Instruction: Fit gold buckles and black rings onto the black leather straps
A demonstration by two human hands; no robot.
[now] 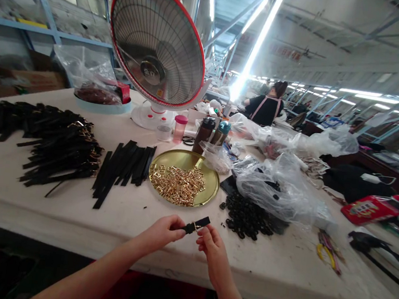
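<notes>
A short black strap (204, 222) with a gold buckle (193, 227) on it is held between my two hands, just above the table's front part. My left hand (167, 232) pinches the strap's left end between thumb and fingers. At the buckle's right side, the closed fingertips of my right hand (211, 243) grip the strap. Beyond my hands stands a round gold tray (211, 189) with a heap of gold buckles (180, 186). Black straps (125, 164) lie side by side left of the tray. To its right is a pile of small black loops (245, 218).
Straps with buckles (64, 152) are heaped at the left. A large fan (158, 42) stands behind the tray, near bottles (205, 133). Plastic bags (276, 178), pliers (328, 252) and a red container (370, 209) lie to the right. A person (266, 104) is farther back.
</notes>
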